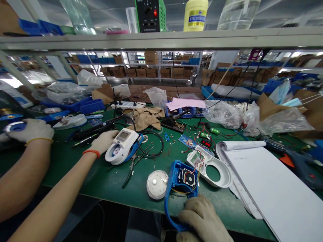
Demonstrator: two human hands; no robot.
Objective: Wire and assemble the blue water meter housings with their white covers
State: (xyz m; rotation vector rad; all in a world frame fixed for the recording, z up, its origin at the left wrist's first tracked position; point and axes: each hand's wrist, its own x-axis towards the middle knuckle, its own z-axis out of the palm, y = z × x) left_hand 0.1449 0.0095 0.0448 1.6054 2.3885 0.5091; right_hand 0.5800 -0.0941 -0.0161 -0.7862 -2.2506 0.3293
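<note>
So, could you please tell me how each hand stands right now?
Left hand: touching the white device; grip cannot be told.
Right hand: closed, holding the blue handle.

Workshop interior: a green-topped bench [106,188] with a pale shelf [126,43] running across above it. Behind, light-coloured racks [159,69] hold rows of brown cardboard boxes [151,72], with some blue containers [194,61]. Overhead, a grey ceiling [113,16]; bright light [296,54] shows at far right
</note>
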